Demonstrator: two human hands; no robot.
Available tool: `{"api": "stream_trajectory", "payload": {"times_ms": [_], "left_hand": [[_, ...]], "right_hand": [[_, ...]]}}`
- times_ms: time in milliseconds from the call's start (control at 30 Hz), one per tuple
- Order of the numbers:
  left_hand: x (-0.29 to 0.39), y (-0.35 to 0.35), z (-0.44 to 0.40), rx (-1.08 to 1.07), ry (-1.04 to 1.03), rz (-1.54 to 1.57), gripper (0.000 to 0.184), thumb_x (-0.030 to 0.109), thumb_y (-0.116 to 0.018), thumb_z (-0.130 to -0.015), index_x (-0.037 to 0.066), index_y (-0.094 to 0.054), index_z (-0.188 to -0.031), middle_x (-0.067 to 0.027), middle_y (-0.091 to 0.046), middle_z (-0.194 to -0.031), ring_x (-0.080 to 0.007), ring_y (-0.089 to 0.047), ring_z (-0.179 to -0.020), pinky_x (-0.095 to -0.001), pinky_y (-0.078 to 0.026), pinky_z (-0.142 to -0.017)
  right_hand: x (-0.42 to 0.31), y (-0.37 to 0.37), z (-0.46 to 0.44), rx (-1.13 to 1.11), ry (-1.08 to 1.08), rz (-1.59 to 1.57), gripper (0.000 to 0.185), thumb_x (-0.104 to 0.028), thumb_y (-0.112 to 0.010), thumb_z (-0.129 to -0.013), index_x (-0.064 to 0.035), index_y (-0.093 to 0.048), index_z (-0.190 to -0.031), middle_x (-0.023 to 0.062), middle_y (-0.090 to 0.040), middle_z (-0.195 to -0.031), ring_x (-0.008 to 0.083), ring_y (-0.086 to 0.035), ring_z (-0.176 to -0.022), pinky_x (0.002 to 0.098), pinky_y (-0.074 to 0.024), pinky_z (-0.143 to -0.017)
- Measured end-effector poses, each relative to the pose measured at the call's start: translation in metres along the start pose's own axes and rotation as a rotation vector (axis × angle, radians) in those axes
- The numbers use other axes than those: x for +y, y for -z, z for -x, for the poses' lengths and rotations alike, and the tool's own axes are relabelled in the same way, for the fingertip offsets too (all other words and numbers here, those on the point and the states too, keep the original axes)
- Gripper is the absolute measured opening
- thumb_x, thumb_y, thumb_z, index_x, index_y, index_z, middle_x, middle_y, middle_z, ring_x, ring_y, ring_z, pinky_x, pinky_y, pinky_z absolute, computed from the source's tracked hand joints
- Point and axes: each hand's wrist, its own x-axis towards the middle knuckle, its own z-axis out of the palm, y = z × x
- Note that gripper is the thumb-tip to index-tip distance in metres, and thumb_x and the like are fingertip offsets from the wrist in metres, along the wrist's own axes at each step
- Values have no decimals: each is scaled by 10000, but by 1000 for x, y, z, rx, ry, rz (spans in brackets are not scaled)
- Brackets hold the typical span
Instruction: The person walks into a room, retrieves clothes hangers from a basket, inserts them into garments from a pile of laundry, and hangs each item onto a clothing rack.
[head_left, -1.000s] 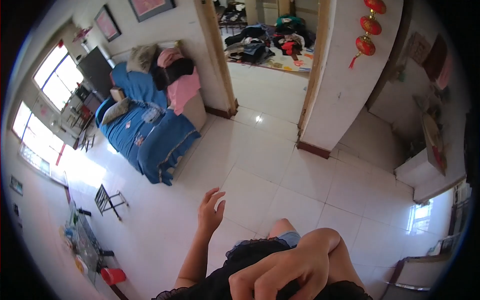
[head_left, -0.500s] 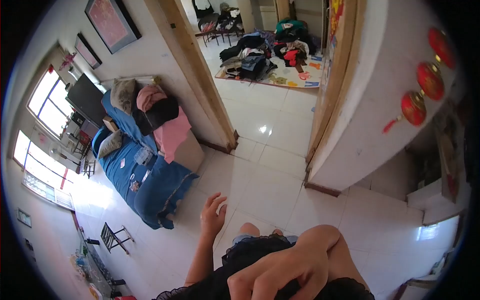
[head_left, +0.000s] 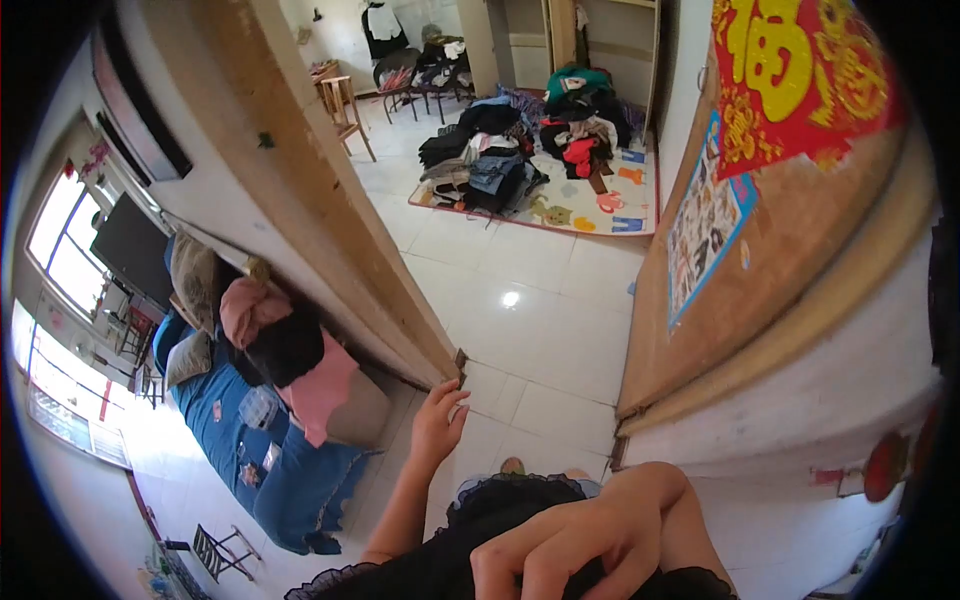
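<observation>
Tile floor [head_left: 520,300] runs open between door frame [head_left: 310,200] and wooden door [head_left: 790,240]; beyond, clothes piles [head_left: 495,165] cover part of the mat [head_left: 642,190]. Blue-covered sofa [head_left: 215,440] left — clear packet [head_left: 258,408] on it, contents unreadable. Left hand [head_left: 438,425] loosely spread near frame's foot; right hand [head_left: 575,545] curled — grasp cannot be told.

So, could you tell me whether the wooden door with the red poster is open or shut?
Open: the wooden door stands well away from the opposite doorframe, and the clothes and patterned mat beyond show between them.
</observation>
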Motion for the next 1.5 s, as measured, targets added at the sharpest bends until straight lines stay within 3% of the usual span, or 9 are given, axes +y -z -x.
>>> {"api": "stream_trajectory", "payload": {"times_ms": [200, 333, 400, 467, 500, 667, 967, 1200, 1500], "left_hand": [[-18, -21, -166, 21, -121, 15, 216, 91, -643, -805, 110, -650, -1020, -93, -581, -1193, -244, -629, -907, -330, -506, -755], [-44, -52, -253, 21, -24, -28, 208, 101, -638, -807, 120, -654, -1014, -76, -577, -1202, -256, -620, -931, -346, -503, -760], [-66, -70, -292, 69, -25, -107, 203, 129, -639, -808, 126, -657, -1011, -74, -573, -1206, -269, -605, -972, -360, -498, -781], [-72, -75, -327, 81, 42, -126, 203, 151, -644, -803, 129, -660, -1005, -77, -575, -1203, -274, -596, -995, -367, -496, -795], [-72, -77, -345, 86, 107, -120, 199, 138, -640, -808, 119, -662, -1005, -85, -579, -1193, -281, -598, -997, -362, -496, -798], [-78, -88, -448, 157, 204, -112, 194, 135, -625, -819, 122, -653, -1010, -77, -585, -1181, -282, -607, -964, -357, -497, -794], [-190, -89, -604, 249, 293, -163, 186, 128, -634, -817, 128, -657, -1002, -73, -596, -1161, -271, -614, -961, -355, -505, -794], [-284, -32, -750, 354, 361, -132, 190, 115, -649, -798, 115, -663, -987, -83, -606, -1141, -282, -602, -1008, -356, -497, -824], [-392, 3, -938, 355, 264, -171, 170, 126, -642, -805, 129, -659, -973, -66, -605, -1142, -272, -609, -977, -351, -503, -810]], "right_hand": [[-71, 152, -6, -11, -96, 128, 78, -71, -595, -874, -20, -646, -845, 164, -545, -1038, 256, -560, -890, 334, -462, -775], [-108, 262, 16, 63, -182, 17, 103, -103, -606, -874, -32, -660, -823, 133, -599, -898, 248, -567, -791, 340, -452, -730], [-123, 324, 26, 38, -174, 34, 143, -139, -562, -905, -45, -666, -937, 137, -630, -880, 276, -592, -726, 371, -462, -671], [-129, 383, 38, 39, -84, -135, 161, -92, -598, -869, 33, -629, -967, 175, -638, -895, 269, -596, -729, 333, -459, -618], [-145, 406, 35, 128, -144, -185, 76, -46, -592, -865, -2, -622, -920, 107, -617, -807, 215, -568, -715, 301, -412, -650], [-177, 535, 30, 292, -206, -292, 69, -65, -641, -834, 1, -638, -857, 116, -617, -770, 209, -556, -689, 312, -397, -664], [-129, 766, 9, 600, -315, -177, 119, -146, -590, -884, -30, -603, -862, 53, -503, -616, 143, -427, -535, 265, -330, -485], [-80, 967, 8, 1035, -438, -191, 79, -97, -561, -895, -34, -588, -933, 31, -496, -664, 115, -415, -564, 236, -313, -512], [-30, 1202, -8, 1183, -417, -140, 106, -108, -545, -913, -48, -602, -980, 22, -507, -682, 103, -425, -578, 238, -324, -504]]}}
